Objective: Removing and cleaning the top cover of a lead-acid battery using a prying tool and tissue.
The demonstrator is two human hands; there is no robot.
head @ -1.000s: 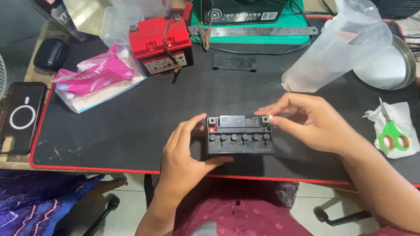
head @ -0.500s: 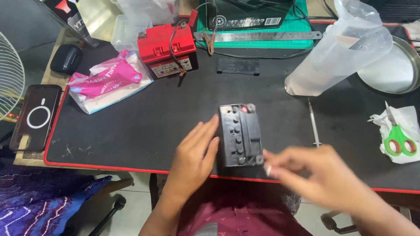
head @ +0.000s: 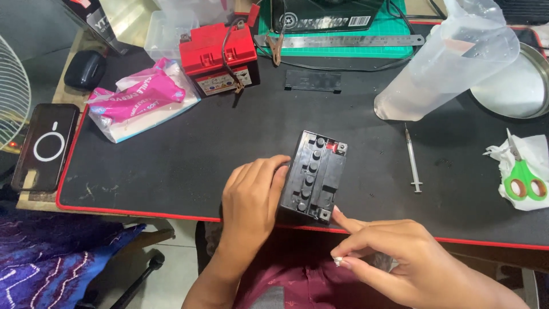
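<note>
A small black battery (head: 314,174) with a row of round caps on top lies lengthwise on the black mat (head: 171,166), near its front edge. One terminal at its far end has a red marking. My left hand (head: 249,203) grips the battery's left side. My right hand (head: 394,257) is at the near right corner, its index fingertip touching the corner terminal. Its thumb and other fingers are pinched together, and I cannot make out the small pale spot at their tips.
A syringe (head: 413,160) lies right of the battery. Behind are a clear plastic jug (head: 446,63), a metal dish (head: 514,86), a red battery (head: 220,57), a black strip (head: 313,80) and a steel ruler (head: 343,40). Green scissors (head: 523,180) sit right; a pink tissue pack (head: 143,97) and phone (head: 46,146) left.
The black battery has been turned from crosswise to lengthwise. My right hand came off its far right corner and dropped to the near corner. My left hand kept hold of its side.
</note>
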